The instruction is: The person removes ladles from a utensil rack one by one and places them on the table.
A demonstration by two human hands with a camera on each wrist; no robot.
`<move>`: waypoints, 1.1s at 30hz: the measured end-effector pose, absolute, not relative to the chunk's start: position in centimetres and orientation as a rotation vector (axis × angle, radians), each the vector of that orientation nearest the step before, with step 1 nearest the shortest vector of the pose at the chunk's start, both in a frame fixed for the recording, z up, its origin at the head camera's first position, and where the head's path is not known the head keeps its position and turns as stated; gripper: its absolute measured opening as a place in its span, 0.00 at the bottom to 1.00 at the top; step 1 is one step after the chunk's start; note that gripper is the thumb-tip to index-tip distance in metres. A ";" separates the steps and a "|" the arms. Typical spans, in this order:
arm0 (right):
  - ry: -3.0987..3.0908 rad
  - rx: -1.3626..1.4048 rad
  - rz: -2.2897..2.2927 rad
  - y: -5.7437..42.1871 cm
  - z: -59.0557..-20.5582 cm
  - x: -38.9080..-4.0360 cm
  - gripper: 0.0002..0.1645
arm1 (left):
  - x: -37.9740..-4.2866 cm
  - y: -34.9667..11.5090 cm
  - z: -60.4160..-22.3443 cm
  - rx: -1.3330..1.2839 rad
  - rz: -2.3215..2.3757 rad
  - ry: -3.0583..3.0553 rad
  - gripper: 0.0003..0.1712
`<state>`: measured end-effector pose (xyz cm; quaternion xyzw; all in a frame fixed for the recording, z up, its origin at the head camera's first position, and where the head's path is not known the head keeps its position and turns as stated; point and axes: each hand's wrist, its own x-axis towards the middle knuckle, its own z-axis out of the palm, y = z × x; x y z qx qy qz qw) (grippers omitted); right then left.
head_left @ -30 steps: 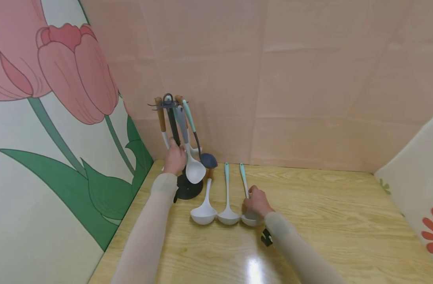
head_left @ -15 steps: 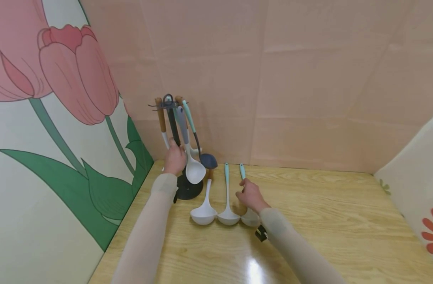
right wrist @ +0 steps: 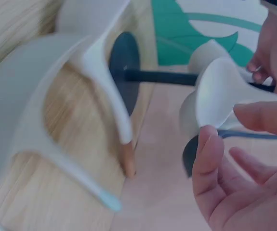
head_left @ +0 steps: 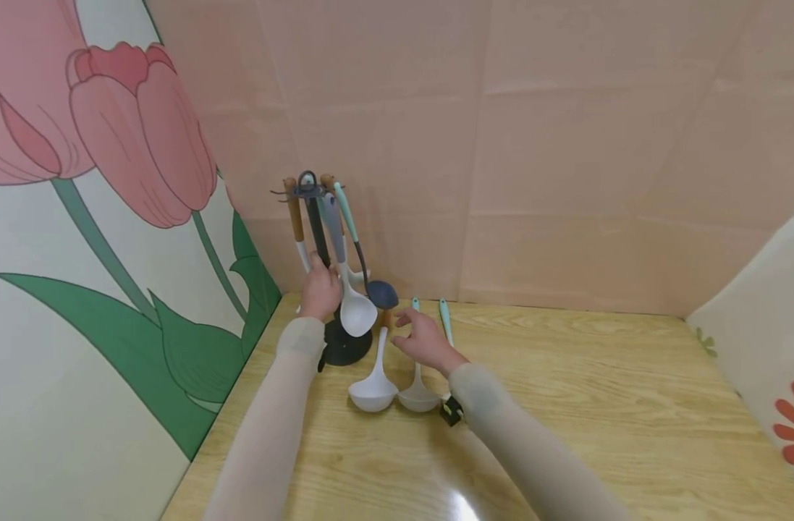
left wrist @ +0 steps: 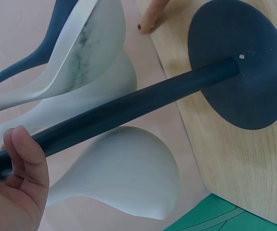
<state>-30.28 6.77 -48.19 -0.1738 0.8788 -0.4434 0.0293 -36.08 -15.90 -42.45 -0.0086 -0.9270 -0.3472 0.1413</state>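
Back at ten o'clock on the table [head_left: 631,405], the left hand [head_left: 321,291] is wrapped round the pole [left wrist: 138,106] of a black stand [head_left: 347,352]. At the stand's five o'clock lies a brown-handled ladle [head_left: 373,394], at four a middle ladle [head_left: 419,399]; over its handle [head_left: 415,305] the right hand [head_left: 425,339] grasps nothing, fingers parted. I'd brace the pole and pass well clear of the hanging ladle [head_left: 359,316]. I can read no lettering.

No text, brand or number can be read — not in any view (wrists included).
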 end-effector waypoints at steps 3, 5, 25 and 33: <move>2.632 -0.608 -1.376 5.6 -47.1 -30.4 0.35 | -36.1 -15.9 -42.4 -0.031 -0.999 -2.671 0.30; 2.581 -0.652 -1.391 4.9 -46.6 -30.5 0.38 | -36.1 -16.0 -42.5 -0.027 -0.993 -2.662 0.29; 2.060 -0.579 -1.786 1.6 -44.9 -32.1 0.46 | -36.4 -15.8 -42.9 -0.028 -0.970 -2.631 0.27; 2.012 -0.621 -1.790 1.0 -44.8 -32.4 0.47 | -36.4 -15.9 -43.0 -0.030 -0.975 -2.620 0.29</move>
